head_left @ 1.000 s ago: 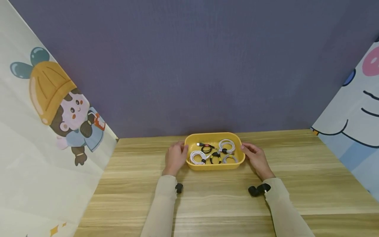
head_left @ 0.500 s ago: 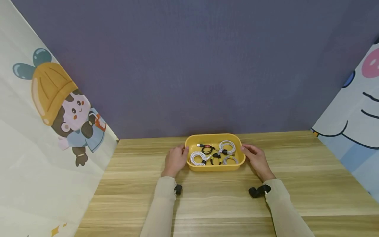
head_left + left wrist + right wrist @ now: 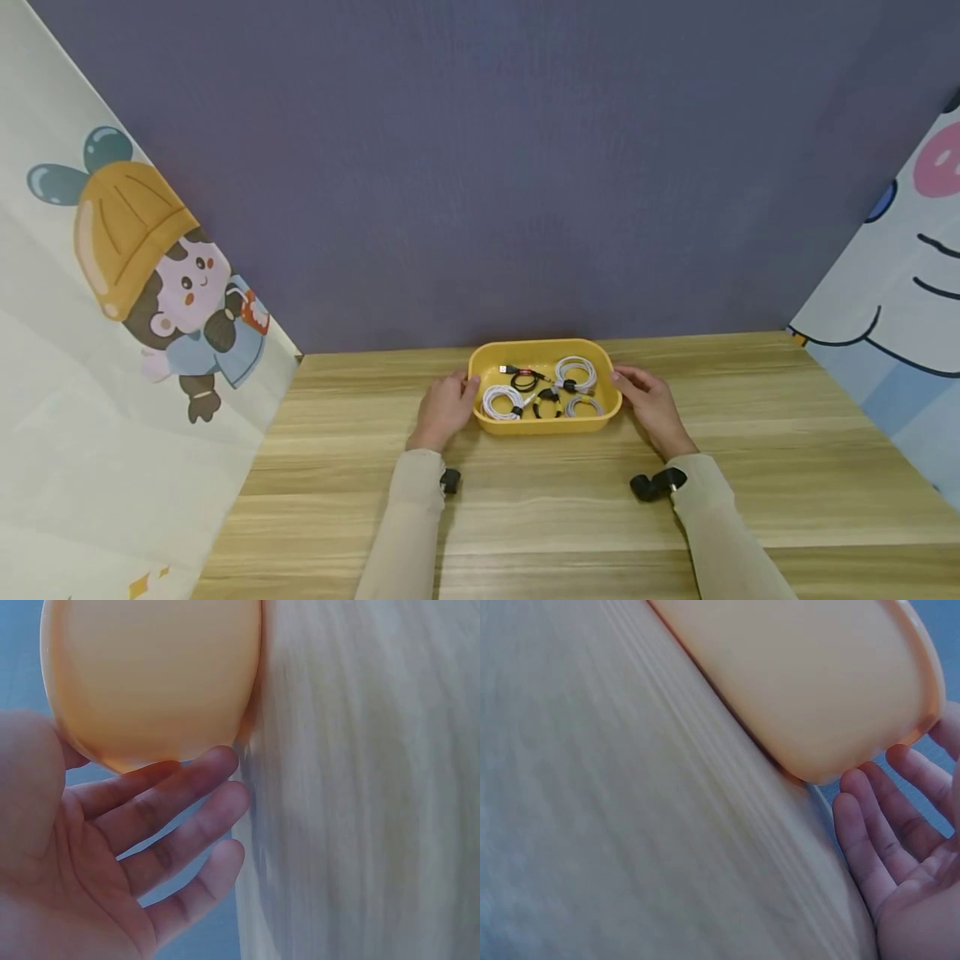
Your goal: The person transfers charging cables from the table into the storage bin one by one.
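Observation:
A yellow plastic storage tray (image 3: pixel 543 426) stands on the wooden table by the back wall. Each end of it is held by one hand. My left hand (image 3: pixel 444 408) has its thumb at the left rim, and in the left wrist view its fingers spread along the outer wall. On the other end, my right hand (image 3: pixel 651 408) grips the rim with the thumb over it and fingertips against the outside. Inside lie several coiled cables: a white coil (image 3: pixel 488 403), another white coil (image 3: pixel 559 369), a black USB cable (image 3: pixel 525 386), a black-and-yellow coil (image 3: pixel 557 405) and a grey coil (image 3: pixel 570 407).
The wood-grain table (image 3: pixel 540 508) extends in front of the tray and to both sides. A dark blue-purple wall (image 3: pixel 480 167) rises right behind it. Cartoon-printed panels (image 3: pixel 75 400) flank the table. Black wrist cameras (image 3: pixel 658 483) sit at the sleeve cuffs.
Both hands keep their places at the tray's ends. The view has shifted slightly, so tray and hands appear a few pixels lower; the cables lie as before.

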The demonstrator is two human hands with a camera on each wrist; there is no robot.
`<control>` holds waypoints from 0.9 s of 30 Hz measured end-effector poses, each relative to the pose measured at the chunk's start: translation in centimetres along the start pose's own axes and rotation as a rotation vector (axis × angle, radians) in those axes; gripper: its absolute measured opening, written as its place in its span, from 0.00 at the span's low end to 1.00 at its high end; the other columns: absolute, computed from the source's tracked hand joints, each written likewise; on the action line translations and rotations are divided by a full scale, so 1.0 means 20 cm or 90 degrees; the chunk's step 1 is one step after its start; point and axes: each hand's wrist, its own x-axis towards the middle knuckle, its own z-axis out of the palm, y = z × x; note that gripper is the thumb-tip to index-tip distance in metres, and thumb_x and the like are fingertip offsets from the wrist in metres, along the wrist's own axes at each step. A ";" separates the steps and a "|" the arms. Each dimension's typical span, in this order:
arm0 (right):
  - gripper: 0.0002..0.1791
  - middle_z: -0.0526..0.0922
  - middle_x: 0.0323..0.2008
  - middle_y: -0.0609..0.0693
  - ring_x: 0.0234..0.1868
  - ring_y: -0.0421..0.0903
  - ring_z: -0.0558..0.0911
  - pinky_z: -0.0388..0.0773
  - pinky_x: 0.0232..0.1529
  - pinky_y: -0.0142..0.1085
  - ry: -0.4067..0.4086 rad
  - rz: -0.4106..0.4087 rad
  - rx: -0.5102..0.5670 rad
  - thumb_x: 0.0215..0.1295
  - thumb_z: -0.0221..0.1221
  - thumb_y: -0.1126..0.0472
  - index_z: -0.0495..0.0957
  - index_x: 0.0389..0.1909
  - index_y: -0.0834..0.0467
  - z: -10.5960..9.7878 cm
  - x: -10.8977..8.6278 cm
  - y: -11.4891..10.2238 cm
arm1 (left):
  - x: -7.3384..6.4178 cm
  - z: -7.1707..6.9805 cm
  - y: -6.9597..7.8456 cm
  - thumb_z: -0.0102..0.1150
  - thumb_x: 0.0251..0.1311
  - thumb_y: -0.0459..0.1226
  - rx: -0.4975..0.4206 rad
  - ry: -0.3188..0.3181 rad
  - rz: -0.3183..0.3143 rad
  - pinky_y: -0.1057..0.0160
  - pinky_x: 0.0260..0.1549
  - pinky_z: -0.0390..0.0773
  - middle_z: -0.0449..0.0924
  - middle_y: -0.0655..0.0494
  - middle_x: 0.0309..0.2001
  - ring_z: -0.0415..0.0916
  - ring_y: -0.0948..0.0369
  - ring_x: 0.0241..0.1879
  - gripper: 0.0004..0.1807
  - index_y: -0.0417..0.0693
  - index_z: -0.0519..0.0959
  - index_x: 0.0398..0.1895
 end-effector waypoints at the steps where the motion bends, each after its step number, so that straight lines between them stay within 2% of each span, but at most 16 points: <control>1: 0.30 0.77 0.49 0.56 0.43 0.44 0.80 0.78 0.36 0.29 0.000 0.001 -0.003 0.62 0.59 0.46 0.73 0.58 0.62 0.00 0.00 0.00 | 0.00 0.00 0.00 0.45 0.69 0.48 0.001 0.000 0.000 0.59 0.27 0.71 0.76 0.60 0.24 0.72 0.60 0.25 0.16 0.50 0.79 0.36; 6: 0.30 0.78 0.48 0.52 0.42 0.42 0.79 0.78 0.36 0.29 0.004 0.006 -0.005 0.62 0.59 0.46 0.73 0.58 0.62 0.00 0.01 0.00 | 0.00 0.00 0.00 0.45 0.69 0.48 0.000 -0.004 -0.003 0.56 0.30 0.74 0.78 0.58 0.27 0.75 0.58 0.29 0.17 0.49 0.80 0.41; 11: 0.30 0.78 0.48 0.54 0.42 0.42 0.80 0.78 0.38 0.29 0.002 0.007 0.008 0.61 0.59 0.46 0.73 0.57 0.64 0.01 0.02 0.00 | 0.01 -0.03 -0.01 0.43 0.69 0.50 0.000 -0.010 -0.021 0.52 0.40 0.76 0.82 0.52 0.38 0.79 0.52 0.39 0.23 0.46 0.77 0.54; 16: 0.30 0.77 0.50 0.55 0.43 0.42 0.80 0.78 0.40 0.30 -0.011 0.015 0.050 0.62 0.59 0.48 0.72 0.57 0.65 0.02 0.02 -0.02 | 0.01 -0.05 -0.02 0.44 0.69 0.49 0.008 0.016 -0.027 0.50 0.45 0.75 0.82 0.50 0.45 0.78 0.50 0.45 0.22 0.46 0.76 0.57; 18: 0.29 0.77 0.48 0.55 0.43 0.43 0.79 0.79 0.40 0.32 -0.009 0.014 0.041 0.62 0.59 0.48 0.72 0.57 0.64 0.01 0.02 -0.03 | 0.01 -0.07 -0.02 0.45 0.69 0.48 0.019 0.032 -0.021 0.50 0.46 0.74 0.80 0.48 0.47 0.77 0.50 0.47 0.21 0.47 0.76 0.56; 20: 0.29 0.76 0.48 0.55 0.44 0.45 0.78 0.79 0.41 0.34 -0.004 0.003 -0.019 0.63 0.58 0.46 0.72 0.58 0.61 0.00 0.01 -0.05 | 0.01 -0.09 -0.02 0.46 0.69 0.47 0.032 0.049 -0.014 0.47 0.47 0.73 0.78 0.45 0.51 0.74 0.47 0.50 0.21 0.45 0.75 0.57; 22: 0.28 0.77 0.47 0.53 0.43 0.46 0.77 0.78 0.42 0.38 0.006 -0.027 -0.115 0.64 0.56 0.44 0.73 0.57 0.58 -0.01 0.01 -0.07 | 0.01 -0.11 -0.02 0.47 0.68 0.47 0.049 0.065 -0.009 0.45 0.48 0.72 0.76 0.43 0.52 0.73 0.45 0.52 0.21 0.46 0.75 0.57; 27: 0.26 0.76 0.51 0.56 0.48 0.55 0.76 0.73 0.46 0.51 0.029 -0.169 -0.379 0.65 0.55 0.45 0.73 0.57 0.58 -0.08 0.04 -0.13 | 0.03 -0.14 -0.04 0.49 0.66 0.49 0.095 0.082 0.018 0.43 0.52 0.68 0.74 0.39 0.54 0.70 0.42 0.54 0.24 0.43 0.74 0.57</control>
